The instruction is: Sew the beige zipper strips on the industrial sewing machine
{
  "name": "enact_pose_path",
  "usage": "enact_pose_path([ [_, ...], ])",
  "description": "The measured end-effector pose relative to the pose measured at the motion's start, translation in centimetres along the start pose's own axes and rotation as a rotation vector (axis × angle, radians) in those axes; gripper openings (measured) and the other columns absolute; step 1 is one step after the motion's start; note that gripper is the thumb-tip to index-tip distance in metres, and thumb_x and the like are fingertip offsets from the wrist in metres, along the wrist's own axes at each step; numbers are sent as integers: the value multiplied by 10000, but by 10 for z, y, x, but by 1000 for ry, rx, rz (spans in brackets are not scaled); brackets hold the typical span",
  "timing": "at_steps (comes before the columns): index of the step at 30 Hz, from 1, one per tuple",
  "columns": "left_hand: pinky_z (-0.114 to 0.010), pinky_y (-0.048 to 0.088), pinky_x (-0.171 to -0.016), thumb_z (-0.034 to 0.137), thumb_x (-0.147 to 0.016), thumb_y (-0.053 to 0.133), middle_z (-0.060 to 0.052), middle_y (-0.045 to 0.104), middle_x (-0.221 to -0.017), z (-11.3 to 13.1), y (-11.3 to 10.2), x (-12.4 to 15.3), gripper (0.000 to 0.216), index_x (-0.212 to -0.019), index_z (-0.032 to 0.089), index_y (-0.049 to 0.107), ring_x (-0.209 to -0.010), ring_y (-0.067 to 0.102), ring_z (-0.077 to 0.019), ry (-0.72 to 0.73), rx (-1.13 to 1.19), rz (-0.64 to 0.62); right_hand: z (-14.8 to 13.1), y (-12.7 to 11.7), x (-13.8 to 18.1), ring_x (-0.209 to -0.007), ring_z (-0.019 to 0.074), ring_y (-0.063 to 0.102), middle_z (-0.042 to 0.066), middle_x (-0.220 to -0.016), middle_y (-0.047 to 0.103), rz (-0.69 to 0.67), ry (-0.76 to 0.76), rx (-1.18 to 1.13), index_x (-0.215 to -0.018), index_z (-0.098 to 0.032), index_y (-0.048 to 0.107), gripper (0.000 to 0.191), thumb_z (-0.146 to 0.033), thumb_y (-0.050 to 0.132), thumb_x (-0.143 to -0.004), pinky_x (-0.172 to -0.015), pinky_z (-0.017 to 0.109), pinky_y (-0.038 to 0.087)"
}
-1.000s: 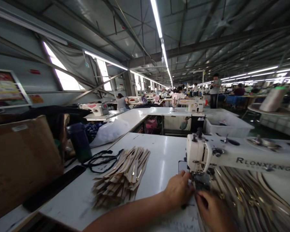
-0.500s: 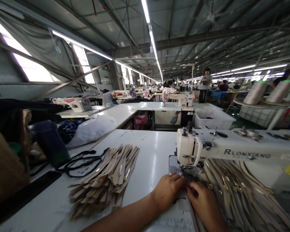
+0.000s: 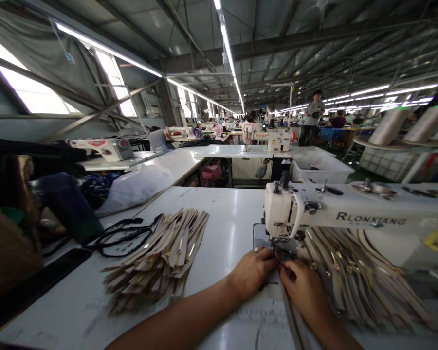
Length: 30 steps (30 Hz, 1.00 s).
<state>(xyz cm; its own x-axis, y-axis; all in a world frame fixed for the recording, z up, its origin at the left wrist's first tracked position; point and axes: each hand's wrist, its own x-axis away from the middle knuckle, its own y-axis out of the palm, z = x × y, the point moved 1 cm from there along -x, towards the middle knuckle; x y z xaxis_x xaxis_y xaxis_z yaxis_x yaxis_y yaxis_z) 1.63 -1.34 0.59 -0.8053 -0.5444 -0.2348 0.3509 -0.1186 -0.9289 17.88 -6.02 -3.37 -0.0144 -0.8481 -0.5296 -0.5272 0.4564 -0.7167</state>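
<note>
At the needle of a white sewing machine [image 3: 299,204], my left hand [image 3: 253,273] and my right hand [image 3: 302,287] are close together, fingers bent and pinched. A beige zipper strip [image 3: 291,316] runs from under my right fingers down toward the table's front edge. My right thumb and fingers close on its upper end. My left fingertips press at the same spot by the presser foot; what lies under them is hidden. Left of my arm lies a pile of beige zippers [image 3: 160,257] with gold pulls. More beige zippers [image 3: 350,272] spread under the machine arm.
Black cord [image 3: 127,236] loops beside the left pile, near a dark bottle [image 3: 65,206] and a white plastic bag [image 3: 135,189]. A white bin [image 3: 321,170] and another sewing machine [image 3: 277,140] stand ahead. Thread cones [image 3: 390,125] are at right. People are further back.
The whole view has shifted slightly, so the table and machine appear higher. Both hands stay by the needle, with little change in their grip.
</note>
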Motion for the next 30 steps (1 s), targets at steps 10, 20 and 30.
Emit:
enact_pose_path([
  [10,-300,505,-898,172,-936,524,-85,606,-1125,-6,5,-2,239,-1143,178,645,-1032,558,-212,27,57,38,-3,-3,1,-659,176,647,33,-730,678,6,-30,54,-806,-198,680,199,-187,491,-868,-623,275,468],
  [20,-326,493,-916,182,-965,478,-85,577,-1105,-6,4,-5,236,-1141,174,635,-1032,535,-216,-1,46,50,-10,-5,-1,-709,185,651,54,-778,677,-86,-61,194,-838,-184,682,213,-113,482,-865,-635,270,459],
  [30,-333,512,-866,188,-966,472,-107,588,-1044,-6,6,-7,224,-1078,137,659,-974,555,-222,16,12,65,-18,-9,-5,-843,195,676,77,-931,711,-244,17,281,-981,-162,692,266,-101,449,-891,-737,276,489],
])
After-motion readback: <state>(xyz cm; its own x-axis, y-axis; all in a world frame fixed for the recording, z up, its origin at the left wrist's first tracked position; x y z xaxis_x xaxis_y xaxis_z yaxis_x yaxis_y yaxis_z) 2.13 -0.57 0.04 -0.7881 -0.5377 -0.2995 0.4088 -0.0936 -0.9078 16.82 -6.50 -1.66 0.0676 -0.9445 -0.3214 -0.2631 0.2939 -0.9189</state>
